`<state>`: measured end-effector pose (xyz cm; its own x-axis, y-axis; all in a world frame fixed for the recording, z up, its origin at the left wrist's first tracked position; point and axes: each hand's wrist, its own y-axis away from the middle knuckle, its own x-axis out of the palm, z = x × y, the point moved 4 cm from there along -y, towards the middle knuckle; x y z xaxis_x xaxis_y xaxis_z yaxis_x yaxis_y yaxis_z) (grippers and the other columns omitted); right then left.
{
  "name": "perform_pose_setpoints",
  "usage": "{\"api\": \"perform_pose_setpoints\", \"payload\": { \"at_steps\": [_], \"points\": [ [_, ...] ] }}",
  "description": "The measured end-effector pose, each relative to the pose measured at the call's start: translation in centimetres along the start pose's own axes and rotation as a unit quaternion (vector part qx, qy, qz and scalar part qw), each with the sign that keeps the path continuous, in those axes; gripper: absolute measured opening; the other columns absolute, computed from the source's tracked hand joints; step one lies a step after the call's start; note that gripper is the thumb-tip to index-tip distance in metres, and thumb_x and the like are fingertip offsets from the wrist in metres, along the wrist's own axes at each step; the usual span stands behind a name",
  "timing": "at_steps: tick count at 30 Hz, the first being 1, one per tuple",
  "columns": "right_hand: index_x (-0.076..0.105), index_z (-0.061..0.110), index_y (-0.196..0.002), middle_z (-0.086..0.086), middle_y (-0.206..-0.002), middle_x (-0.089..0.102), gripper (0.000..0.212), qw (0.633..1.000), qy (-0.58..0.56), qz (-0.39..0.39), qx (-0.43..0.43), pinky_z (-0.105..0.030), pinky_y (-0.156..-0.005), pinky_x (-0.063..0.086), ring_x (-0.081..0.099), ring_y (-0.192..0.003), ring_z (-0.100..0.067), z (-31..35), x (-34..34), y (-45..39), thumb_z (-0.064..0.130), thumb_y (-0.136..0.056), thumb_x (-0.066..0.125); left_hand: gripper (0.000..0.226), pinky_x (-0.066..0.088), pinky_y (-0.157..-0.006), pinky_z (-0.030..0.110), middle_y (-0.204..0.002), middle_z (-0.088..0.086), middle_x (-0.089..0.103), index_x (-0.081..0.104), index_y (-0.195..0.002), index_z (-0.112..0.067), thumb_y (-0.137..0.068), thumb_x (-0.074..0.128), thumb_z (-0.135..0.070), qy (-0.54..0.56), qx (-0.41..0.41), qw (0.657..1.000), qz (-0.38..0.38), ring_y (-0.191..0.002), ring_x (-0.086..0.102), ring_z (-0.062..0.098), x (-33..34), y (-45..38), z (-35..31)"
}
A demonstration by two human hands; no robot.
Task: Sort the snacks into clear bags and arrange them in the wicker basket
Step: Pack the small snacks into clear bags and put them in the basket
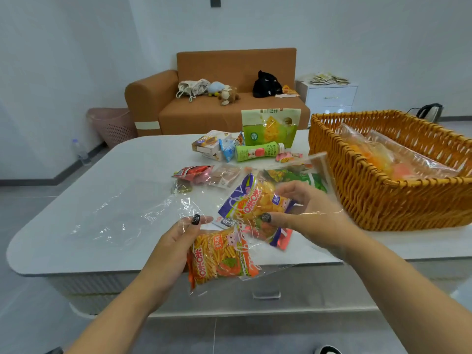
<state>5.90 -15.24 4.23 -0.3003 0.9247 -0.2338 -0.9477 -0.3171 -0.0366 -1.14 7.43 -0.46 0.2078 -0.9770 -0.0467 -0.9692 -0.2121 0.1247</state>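
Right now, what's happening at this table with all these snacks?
A person is bagging snacks. The left hand holds a clear bag with an orange snack pack inside, while the right hand brings a purple-and-orange pack to it. More snacks lie loose on the table; the wicker basket already holds filled bags.

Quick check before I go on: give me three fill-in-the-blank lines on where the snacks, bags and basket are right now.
1. The left hand holds an orange snack pack inside a clear ____.
2. The wicker basket sits on the table's ____ side.
3. The green bottle lies on its ____.

Missing words: bag; right; side
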Motion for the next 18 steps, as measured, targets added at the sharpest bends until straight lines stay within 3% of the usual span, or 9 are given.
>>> {"api": "perform_pose_setpoints", "payload": {
  "at_steps": [3, 5, 8, 10, 12, 14, 16, 18],
  "points": [
    [0.062, 0.029, -0.104, -0.001, -0.107, 0.067, 0.038, 0.993, 0.084, 0.081, 0.009, -0.040, -0.084, 0.057, 0.067, -0.096, -0.025, -0.6, 0.6, 0.2, 0.005, -0.078, 0.075, 0.025, 0.058, -0.065, 0.032, -0.095, 0.005, 0.076, 0.065, -0.110, -0.026, -0.100, 0.043, -0.032, -0.015, 0.009, 1.000, 0.008, -0.082, 0.074, 0.022, -0.1, 0.2, -0.3],
    [0.063, 0.039, -0.099, 0.002, -0.101, 0.067, 0.039, 0.984, 0.152, 0.088, -0.005, -0.042, -0.082, 0.056, 0.067, -0.090, -0.025, -0.6, 1.0, 0.3, 0.011, -0.076, 0.077, 0.023, 0.058, -0.061, 0.031, -0.096, 0.007, 0.076, 0.065, -0.111, -0.024, -0.100, 0.045, -0.029, -0.019, 0.011, 1.000, 0.014, -0.080, 0.074, 0.023, -0.3, 0.3, -0.4],
    [0.065, 0.034, -0.104, 0.006, -0.086, 0.064, 0.039, 0.981, 0.170, 0.075, -0.046, -0.026, -0.068, 0.053, 0.061, -0.067, -0.007, -0.6, 1.7, 0.1, 0.014, -0.074, 0.080, 0.019, 0.056, -0.058, 0.026, -0.093, 0.005, 0.076, 0.065, -0.110, -0.024, -0.097, 0.051, -0.025, -0.015, -0.004, 0.999, 0.046, -0.077, 0.074, 0.018, -0.1, 0.5, -0.2],
    [0.063, 0.028, -0.107, 0.000, -0.085, 0.067, 0.041, 0.991, 0.097, 0.076, -0.047, -0.016, -0.056, 0.046, 0.060, -0.062, -0.002, -0.7, 2.6, 0.0, 0.011, -0.073, 0.080, 0.029, 0.055, -0.063, 0.024, -0.094, 0.004, 0.077, 0.062, -0.114, -0.023, -0.087, 0.056, -0.031, -0.009, -0.016, 0.997, 0.080, -0.081, 0.074, 0.017, 0.3, 0.7, 0.1],
    [0.063, 0.016, -0.110, -0.011, -0.098, 0.071, 0.043, 0.994, -0.043, 0.104, -0.016, -0.025, -0.064, 0.055, 0.070, -0.081, -0.014, -1.1, 3.5, -0.1, 0.006, -0.072, 0.081, 0.042, 0.056, -0.067, 0.024, -0.096, 0.003, 0.077, 0.060, -0.116, -0.021, -0.076, 0.059, -0.034, 0.011, -0.027, 0.995, 0.097, -0.085, 0.074, 0.017, 0.6, 0.7, 0.4],
    [0.064, 0.008, -0.110, -0.015, -0.106, 0.071, 0.040, 0.984, -0.116, 0.132, -0.007, -0.044, -0.085, 0.056, 0.068, -0.100, -0.031, -1.5, 4.2, -0.3, 0.009, -0.072, 0.076, 0.047, 0.056, -0.072, 0.027, -0.099, 0.005, 0.076, 0.060, -0.118, -0.019, -0.073, 0.061, -0.033, 0.028, -0.030, 0.994, 0.099, -0.089, 0.074, 0.019, 0.6, 0.6, 0.6],
    [0.067, 0.009, -0.106, -0.009, -0.101, 0.074, 0.036, 0.985, -0.111, 0.132, -0.005, -0.049, -0.088, 0.052, 0.069, -0.096, -0.028, -1.6, 4.7, -0.5, 0.014, -0.071, 0.074, 0.051, 0.056, -0.076, 0.031, -0.102, 0.005, 0.076, 0.059, -0.120, -0.019, -0.073, 0.067, -0.038, 0.034, -0.030, 0.994, 0.097, -0.092, 0.073, 0.021, 0.5, 0.6, 0.8],
    [0.066, 0.007, -0.107, -0.006, -0.095, 0.074, 0.037, 0.987, -0.111, 0.118, 0.018, -0.049, -0.085, 0.053, 0.069, -0.087, -0.023, -2.0, 5.1, -0.8, 0.011, -0.072, 0.076, 0.072, 0.056, -0.080, 0.034, -0.107, 0.005, 0.075, 0.059, -0.121, -0.021, -0.062, 0.081, -0.056, 0.029, -0.036, 0.993, 0.104, -0.097, 0.072, 0.023, 0.5, 0.7, 1.0]
  ]
}}
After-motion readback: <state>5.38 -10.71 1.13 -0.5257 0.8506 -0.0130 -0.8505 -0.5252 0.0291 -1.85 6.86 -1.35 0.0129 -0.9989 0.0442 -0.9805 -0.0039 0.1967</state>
